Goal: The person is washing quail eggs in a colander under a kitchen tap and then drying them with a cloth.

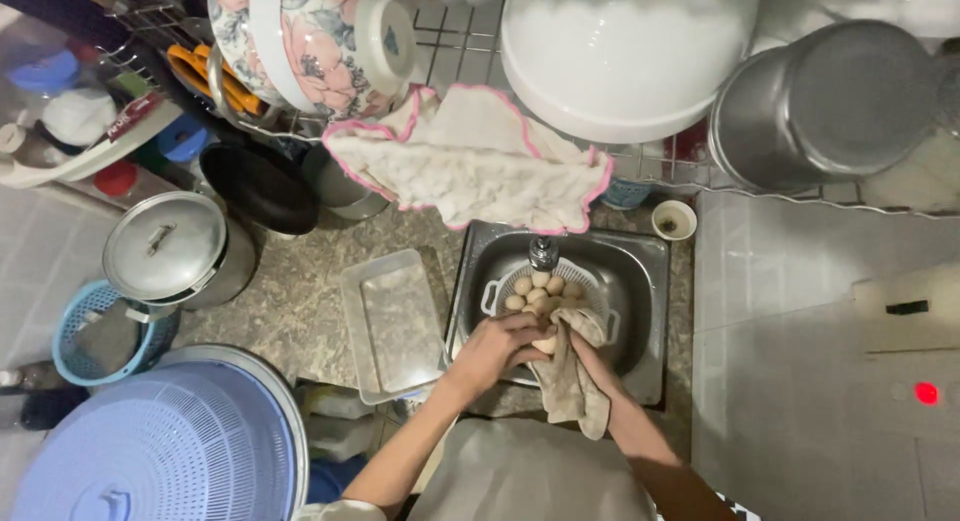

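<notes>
Left hand [497, 343] closed round pale egg [545, 345], over near rim of sink [640, 281]. Right hand [590, 356] grips beige cloth [572, 386], touching egg from right. More eggs [538, 289] in white colander [590, 281] just beyond, under tap [543, 251].

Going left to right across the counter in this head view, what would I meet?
Blue basket → lidded steel pot → clear rectangular tray → left hand → cloth in the right hand → small white cup.

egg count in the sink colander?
7 visible: six eggs clustered in the white colander under the tap, one between the left hand and the cloth-wrapped right hand. More may be hidden.
</notes>
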